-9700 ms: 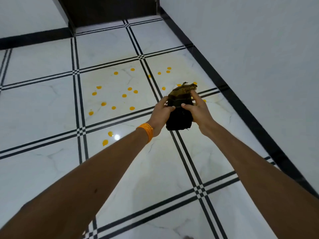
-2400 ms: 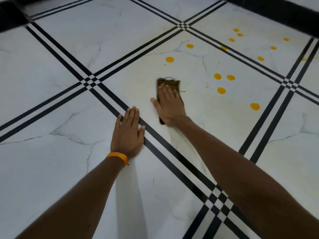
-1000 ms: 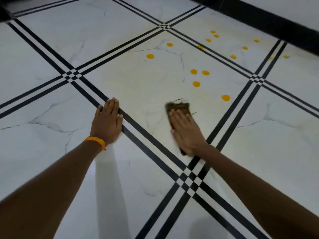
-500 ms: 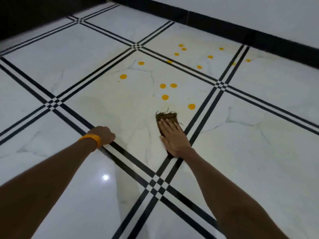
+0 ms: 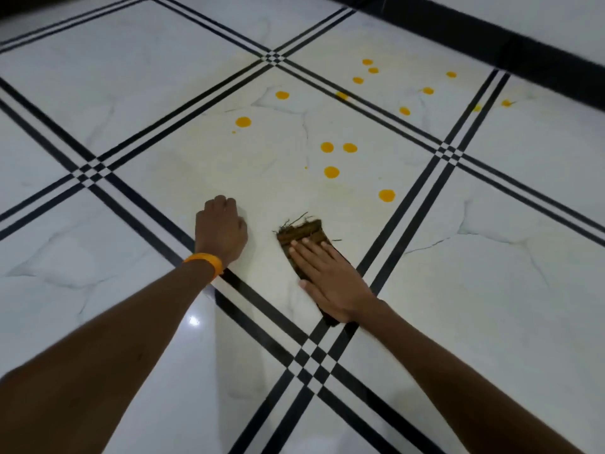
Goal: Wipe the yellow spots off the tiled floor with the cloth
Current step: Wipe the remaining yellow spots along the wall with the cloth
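Observation:
A folded brown cloth (image 5: 302, 231) with frayed threads lies flat on the white tiled floor (image 5: 163, 93). My right hand (image 5: 330, 280) presses down on it, palm flat and fingers stretched over its near part. My left hand (image 5: 221, 229), with an orange band at the wrist, rests on the floor as a closed fist to the left of the cloth. Several yellow spots (image 5: 331, 172) dot the tile beyond the cloth, the nearest one (image 5: 386, 195) up and to the right. More yellow spots (image 5: 373, 70) lie on the tile farther back. A faint yellowish film covers the tile around the cloth.
Double black stripes (image 5: 307, 355) cross between the tiles just in front of my hands. A black skirting strip (image 5: 523, 44) runs below a white wall at the upper right. A light glare (image 5: 193, 321) shines on the floor under my left forearm.
My left hand has moved right onto the spotted tile, curled into a fist near the cloth. My right hand stays pressed on the cloth; the view has shifted slightly.

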Available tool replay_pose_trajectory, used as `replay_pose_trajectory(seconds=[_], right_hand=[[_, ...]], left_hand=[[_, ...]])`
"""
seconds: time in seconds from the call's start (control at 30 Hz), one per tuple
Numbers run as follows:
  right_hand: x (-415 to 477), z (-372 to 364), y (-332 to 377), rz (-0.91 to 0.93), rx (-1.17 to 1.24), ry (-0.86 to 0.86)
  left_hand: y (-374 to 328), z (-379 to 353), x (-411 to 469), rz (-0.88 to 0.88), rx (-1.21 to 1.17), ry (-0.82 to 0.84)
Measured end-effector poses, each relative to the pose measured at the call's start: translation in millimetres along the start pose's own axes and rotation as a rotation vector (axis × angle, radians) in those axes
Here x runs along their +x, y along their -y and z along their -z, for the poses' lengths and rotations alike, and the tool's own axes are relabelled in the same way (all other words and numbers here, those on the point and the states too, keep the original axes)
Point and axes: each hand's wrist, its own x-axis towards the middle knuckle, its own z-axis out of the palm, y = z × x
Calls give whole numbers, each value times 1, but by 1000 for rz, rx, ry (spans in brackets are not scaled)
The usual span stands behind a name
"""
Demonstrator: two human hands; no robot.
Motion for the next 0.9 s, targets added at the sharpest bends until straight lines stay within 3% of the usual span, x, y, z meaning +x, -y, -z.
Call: replay_pose_trajectory(seconds=[0.07,0.13,0.2,0.27,0.4,0.47,0.57,0.63,0.7,0.8,0.83,0.9], right_hand=[[-3,7,-44,-63,-11,-5],[-4,14,-91,-390,11,-78],[1,17,-94,-657,12,-134],[2,10,-69,-686,25,-138],[-12,17,-93,-363,43,-58],[-9,22,-129,-518,34,-78],[20,22,-166,-949,19,-165],[53,20,-154,-1058,19,-219],[70,14,-126,-925,28,-226],[54,16,-107,-397,76,-112],[46,18,-123,-315,68,-99],[46,25,-174,-426,34,-154]], left_hand=[[-8,-6,16,-75,-90,-2],[-18,-12,29,-169,-121,17],[-25,-18,41,-179,-127,44],[-28,-18,55,-144,-163,46],[-19,-18,86,-202,-128,21],[-13,-15,98,-199,-124,26],[-18,-22,121,-198,-117,15],[-22,-33,126,-201,-107,26],[-23,-44,126,-196,-97,-16],[-21,-44,127,-198,-101,-28],[-22,-46,126,-195,-97,-37],[-20,-46,128,-192,-83,-48]])
